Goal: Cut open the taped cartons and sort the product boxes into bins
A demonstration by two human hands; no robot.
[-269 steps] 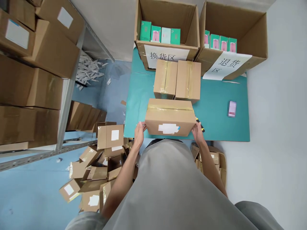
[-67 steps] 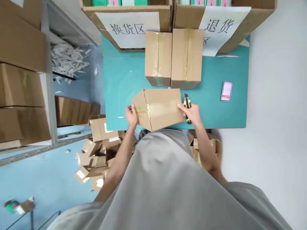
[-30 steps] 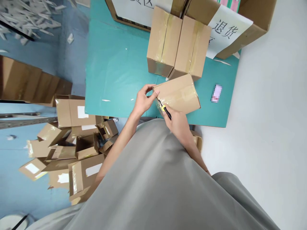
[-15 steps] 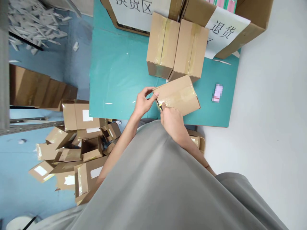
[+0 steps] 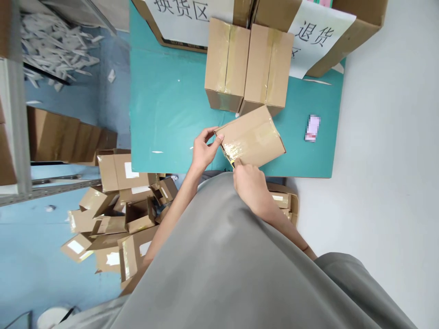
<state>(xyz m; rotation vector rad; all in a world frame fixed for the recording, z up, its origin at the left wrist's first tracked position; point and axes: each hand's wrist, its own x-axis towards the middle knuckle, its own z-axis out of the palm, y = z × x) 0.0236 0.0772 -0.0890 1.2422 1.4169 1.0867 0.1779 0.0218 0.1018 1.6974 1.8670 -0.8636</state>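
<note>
A: Left hand (image 5: 203, 151)?
B: Grasping the box (image 5: 254, 137) just right of it, apparently to steady it.
A: Right hand (image 5: 251, 185)?
B: Clenched around a knife (image 5: 233, 163) at the box's taped edge, presumably for control.

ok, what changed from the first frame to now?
The right hand let go of the carton, took up the cutter from the table and brought it to the carton's left end. The carton was turned, its white label out of view. The left hand still holds the left end; the two taped boxes stayed put.
</note>
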